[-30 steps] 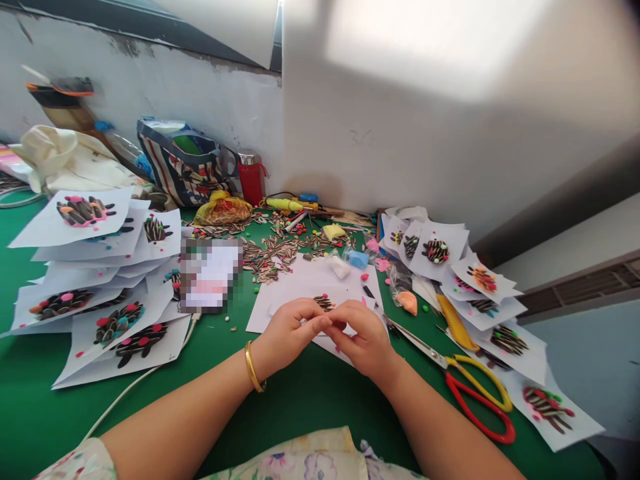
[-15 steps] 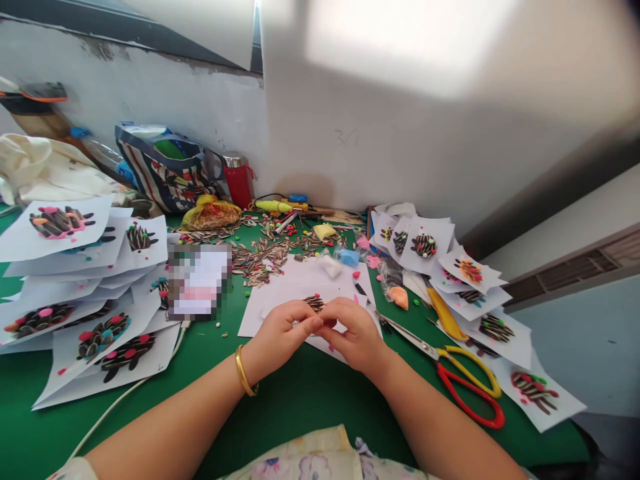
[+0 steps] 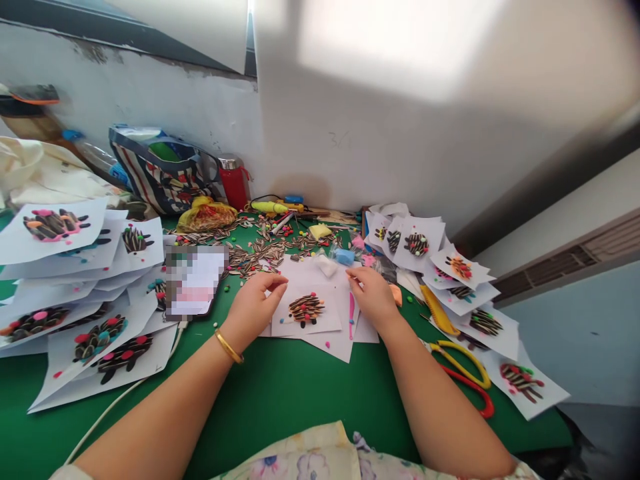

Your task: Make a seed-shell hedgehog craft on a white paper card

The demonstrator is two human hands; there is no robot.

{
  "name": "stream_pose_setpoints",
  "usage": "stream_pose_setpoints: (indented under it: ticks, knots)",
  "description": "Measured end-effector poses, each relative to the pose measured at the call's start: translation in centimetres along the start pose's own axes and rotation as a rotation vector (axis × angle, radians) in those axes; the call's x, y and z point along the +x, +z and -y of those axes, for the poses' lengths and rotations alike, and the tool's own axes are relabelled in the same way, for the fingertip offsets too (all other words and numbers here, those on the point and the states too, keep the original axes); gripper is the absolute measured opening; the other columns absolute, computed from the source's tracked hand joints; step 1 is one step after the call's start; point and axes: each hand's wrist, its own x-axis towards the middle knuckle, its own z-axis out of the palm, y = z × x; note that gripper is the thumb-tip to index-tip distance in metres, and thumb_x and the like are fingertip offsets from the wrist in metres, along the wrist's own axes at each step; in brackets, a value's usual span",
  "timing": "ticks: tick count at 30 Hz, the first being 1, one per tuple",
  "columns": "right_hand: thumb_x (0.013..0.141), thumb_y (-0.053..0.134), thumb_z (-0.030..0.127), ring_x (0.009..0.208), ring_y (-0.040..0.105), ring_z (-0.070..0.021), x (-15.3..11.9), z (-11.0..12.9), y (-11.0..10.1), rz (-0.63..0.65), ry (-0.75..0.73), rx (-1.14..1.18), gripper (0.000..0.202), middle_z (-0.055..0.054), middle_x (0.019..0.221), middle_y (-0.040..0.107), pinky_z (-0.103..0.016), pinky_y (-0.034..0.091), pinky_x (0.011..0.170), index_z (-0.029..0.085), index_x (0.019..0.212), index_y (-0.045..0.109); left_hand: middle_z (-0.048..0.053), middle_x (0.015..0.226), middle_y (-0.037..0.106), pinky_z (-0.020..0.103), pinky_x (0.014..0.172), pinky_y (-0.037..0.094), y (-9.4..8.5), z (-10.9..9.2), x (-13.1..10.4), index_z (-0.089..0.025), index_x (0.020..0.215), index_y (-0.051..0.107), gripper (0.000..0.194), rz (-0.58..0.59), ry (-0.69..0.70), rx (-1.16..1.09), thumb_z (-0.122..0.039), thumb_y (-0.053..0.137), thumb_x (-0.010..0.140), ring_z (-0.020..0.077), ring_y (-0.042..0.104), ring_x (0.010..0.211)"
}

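Observation:
Between my hands, on white paper, lies a seed figure (image 3: 306, 309) with striped seeds, red and orange dots and dark feet. My left hand (image 3: 256, 305) is at the paper's left side, thumb and fingertips pressed together; whatever they hold, if anything, is too small to name. At the right, my right hand (image 3: 371, 293) has its thumb and forefinger pinched near a white clay lump (image 3: 326, 265); its contents cannot be made out. A pink tool (image 3: 351, 317) lies on the paper beside my right hand.
Paper sheets with seed figures are stacked at left (image 3: 100, 287) and right (image 3: 485, 323). Scissors (image 3: 463, 367) and a yellow cutter (image 3: 439, 310) lie right. Loose seeds (image 3: 265, 250), a blue clay lump (image 3: 345, 256), a phone (image 3: 200, 280), bag (image 3: 160, 167) and red bottle (image 3: 234, 183) are farther back.
My hands have moved apart from where they met over the paper, the left one leftward, the right one rightward and up. The seed figure and pink tool are now uncovered. The view has shifted slightly.

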Motion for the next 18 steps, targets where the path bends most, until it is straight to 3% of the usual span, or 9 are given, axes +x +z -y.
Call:
stream_pose_setpoints:
  ticks: [7,12,15,18]
  knots:
    - [0.088,0.044,0.012,0.106,0.057,-0.0247,-0.1,-0.7,0.8,0.052,0.008,-0.129,0.038,-0.011,0.113,0.066,-0.040,0.045,0.095,0.018,0.116,0.069,0.010,0.107,0.066,0.044,0.089,0.044,0.2,1.5,0.3,-0.024,0.105,0.072,0.025,0.147,0.037,0.455,-0.031,0.058,0.085,0.0301,0.057,0.103]
    - [0.090,0.050,0.019,0.098,0.058,-0.0240,-0.3,0.5,0.2,-0.011,-0.005,-0.080,0.026,-0.009,0.101,0.066,-0.039,0.045,0.091,0.020,0.103,0.073,0.010,0.108,0.064,0.044,0.087,0.042,0.5,1.3,0.1,-0.026,0.103,0.072,0.024,0.171,0.047,0.549,-0.032,0.058,0.085,0.0310,0.054,0.105]
    - [0.089,0.057,0.023,0.091,0.060,-0.0215,-0.5,1.6,0.2,0.068,-0.050,0.000,0.018,-0.007,0.092,0.065,-0.036,0.047,0.085,0.021,0.093,0.075,0.010,0.108,0.063,0.044,0.086,0.043,0.5,1.3,0.2,-0.026,0.105,0.071,0.025,0.181,0.044,0.563,-0.033,0.058,0.085,0.0307,0.053,0.105]
    - [0.086,0.062,0.024,0.089,0.059,-0.0204,-1.0,2.7,0.8,0.160,-0.113,0.034,0.015,-0.006,0.091,0.064,-0.033,0.047,0.082,0.022,0.095,0.074,0.010,0.107,0.063,0.043,0.086,0.043,0.5,1.4,0.2,-0.026,0.104,0.071,0.024,0.178,0.043,0.572,-0.033,0.058,0.085,0.0304,0.054,0.104]
